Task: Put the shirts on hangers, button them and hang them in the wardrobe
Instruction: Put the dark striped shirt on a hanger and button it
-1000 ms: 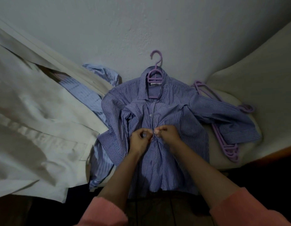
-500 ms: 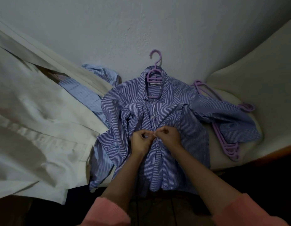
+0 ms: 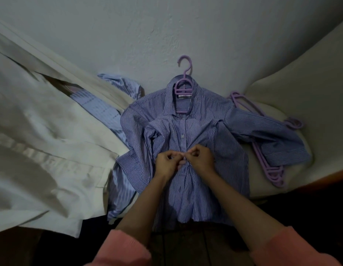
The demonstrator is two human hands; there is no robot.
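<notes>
**Buttoning a striped shirt on its hanger**

Lying face-up on a pale bed [image 3: 262,169], the striped shirt [image 3: 214,135] is already on a purple hanger [image 3: 183,87], whose hook points towards the wall [image 3: 166,35] above the collar. One button [image 3: 182,136] on the upper placket is fastened. Both hands meet at the placket just below it. The left hand [image 3: 167,163] has its grip closed on the placket edge, fingers curled and pinching the cloth. The right hand [image 3: 202,160] pinches the opposite edge in the same way, its fingertips touching those of the left hand. The button being worked is hidden between the fingers. Below the hands the shirt front hangs over the near edge of the bed. The shirt's one sleeve stretches out to the right and lies across a stack of spare hangers [image 3: 270,169]; its other sleeve is bunched to the left of the placket. A lighter blue shirt [image 3: 101,108] lies to the left, partly covered by a white garment [image 3: 42,141] that fills the left side of the view. Pink sleeves [image 3: 126,248] cover both forearms near the bottom edge.
</notes>
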